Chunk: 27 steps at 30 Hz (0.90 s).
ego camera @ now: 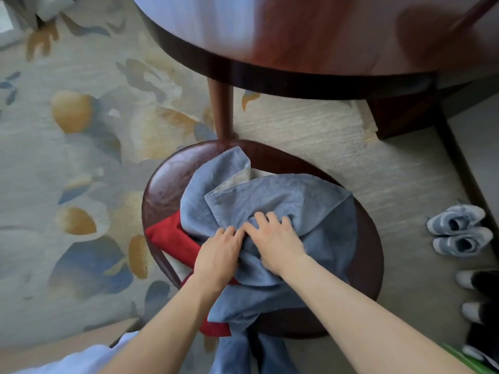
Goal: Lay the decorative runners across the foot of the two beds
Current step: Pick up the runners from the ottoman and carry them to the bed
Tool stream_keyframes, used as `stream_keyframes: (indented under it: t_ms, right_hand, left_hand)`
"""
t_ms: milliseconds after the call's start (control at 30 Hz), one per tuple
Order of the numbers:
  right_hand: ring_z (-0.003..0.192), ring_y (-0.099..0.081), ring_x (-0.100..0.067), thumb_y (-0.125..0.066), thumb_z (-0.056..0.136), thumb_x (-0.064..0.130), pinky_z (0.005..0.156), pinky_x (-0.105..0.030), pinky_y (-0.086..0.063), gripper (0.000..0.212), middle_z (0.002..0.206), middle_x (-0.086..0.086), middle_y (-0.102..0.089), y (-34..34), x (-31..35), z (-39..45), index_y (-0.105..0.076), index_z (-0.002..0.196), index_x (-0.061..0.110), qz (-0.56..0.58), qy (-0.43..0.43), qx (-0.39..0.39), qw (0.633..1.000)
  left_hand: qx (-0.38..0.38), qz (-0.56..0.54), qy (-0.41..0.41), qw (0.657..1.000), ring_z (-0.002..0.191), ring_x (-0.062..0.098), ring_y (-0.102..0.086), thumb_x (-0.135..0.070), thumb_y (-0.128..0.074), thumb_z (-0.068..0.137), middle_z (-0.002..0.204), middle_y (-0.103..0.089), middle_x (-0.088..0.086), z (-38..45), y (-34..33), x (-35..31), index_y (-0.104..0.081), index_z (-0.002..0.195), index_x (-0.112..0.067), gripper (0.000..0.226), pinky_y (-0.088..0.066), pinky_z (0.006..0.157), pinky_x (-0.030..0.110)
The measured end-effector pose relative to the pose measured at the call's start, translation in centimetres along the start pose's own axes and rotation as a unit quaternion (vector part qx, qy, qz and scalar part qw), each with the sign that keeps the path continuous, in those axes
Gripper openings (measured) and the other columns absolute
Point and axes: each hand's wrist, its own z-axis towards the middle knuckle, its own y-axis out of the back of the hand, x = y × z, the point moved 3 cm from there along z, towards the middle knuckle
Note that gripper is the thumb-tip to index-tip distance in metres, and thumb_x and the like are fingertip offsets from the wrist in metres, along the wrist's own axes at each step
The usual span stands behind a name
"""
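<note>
A crumpled blue-grey runner (283,201) lies heaped on a round dark wooden chair (162,184), one end hanging off the seat's near edge. Under it a red runner (172,233) shows at the left and again at the near edge. My left hand (218,255) grips a fold of the blue-grey cloth with its fingers curled in. My right hand (272,238) presses on the same bunch of cloth right beside it, fingers bent into the fabric. No bed is in view.
A round dark wooden table (324,39) stands just beyond the chair, one leg (221,109) touching the seat's far rim. A patterned carpet (81,130) covers the floor. Grey sneakers (459,230) and other shoes (478,292) line the right side.
</note>
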Motion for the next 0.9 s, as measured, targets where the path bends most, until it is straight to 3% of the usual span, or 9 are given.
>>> stream_keyframes:
  t_ms: [100, 300, 533, 667, 800, 900]
  right_hand:
    - [0.1, -0.051, -0.031, -0.058, 0.085, 0.013, 0.079, -0.043, -0.046, 0.035, 0.115, -0.01, -0.05, -0.4, 0.1, 0.0, -0.047, 0.118, 0.019, 0.013, -0.009, -0.009, 1.0]
    - [0.09, -0.06, -0.029, -0.052, 0.093, 0.011, 0.063, -0.037, -0.039, 0.031, 0.107, -0.009, -0.053, 1.2, 0.0, -1.4, -0.042, 0.12, 0.02, 0.091, -0.005, 0.006, 0.996]
    - [0.08, -0.059, -0.031, -0.047, 0.094, 0.013, 0.06, -0.035, -0.034, 0.006, 0.089, -0.004, -0.042, 8.9, 1.1, -2.9, -0.048, 0.098, 0.018, 0.124, -0.005, -0.04, 0.991]
    - [0.085, -0.062, -0.034, -0.047, 0.091, 0.012, 0.062, -0.037, -0.038, 0.012, 0.101, -0.008, -0.054, 14.2, 2.1, -3.9, -0.053, 0.101, 0.017, 0.136, 0.0, -0.073, 0.988]
    - [0.09, -0.061, -0.028, -0.05, 0.091, 0.015, 0.067, -0.037, -0.045, 0.035, 0.107, -0.006, -0.055, 18.6, 3.9, -5.6, -0.055, 0.123, 0.029, 0.147, 0.027, -0.104, 0.983]
    - [0.092, -0.061, -0.026, -0.052, 0.087, 0.015, 0.072, -0.037, -0.05, 0.032, 0.106, -0.004, -0.056, 21.2, 5.3, -6.5, -0.055, 0.118, 0.024, 0.14, 0.054, -0.126, 0.981]
  left_hand:
    - [-0.018, 0.009, -0.019, 1.0, 0.091, 0.02, -0.056, -0.008, -0.051, 0.089, 0.097, -0.057, 0.0, 0.6, 0.1, 0.4, -0.058, 0.106, -0.017, 0.021, -0.039, 0.063, 0.032]
    - [-0.024, 0.01, -0.041, 0.999, 0.073, 0.021, -0.056, -0.006, -0.057, 0.085, 0.078, -0.055, 0.002, -1.0, 3.1, 0.2, -0.058, 0.081, -0.015, 0.01, -0.031, 0.053, 0.033]
    - [-0.062, -0.002, -0.008, 0.998, 0.077, 0.018, -0.052, -0.009, -0.052, 0.085, 0.085, -0.054, -0.002, -3.9, 10.0, 1.1, -0.056, 0.088, -0.018, 0.01, -0.04, 0.055, 0.035]
    - [-0.079, -0.023, -0.001, 0.997, 0.085, 0.021, -0.055, -0.018, -0.053, 0.076, 0.096, -0.053, -0.003, -6.2, 13.5, 1.5, -0.053, 0.103, -0.021, 0.026, -0.05, 0.062, 0.039]
    - [-0.105, -0.128, -0.026, 0.986, 0.099, 0.012, -0.051, -0.04, -0.063, 0.06, 0.116, -0.049, -0.015, -8.8, 15.0, 1.2, -0.042, 0.128, -0.032, 0.071, -0.053, 0.069, 0.038]
    - [-0.159, -0.207, 0.012, 0.965, 0.092, 0.006, -0.052, -0.046, -0.065, 0.064, 0.102, -0.053, -0.019, -9.9, 16.5, 1.1, -0.046, 0.113, -0.04, 0.053, -0.051, 0.068, 0.033]
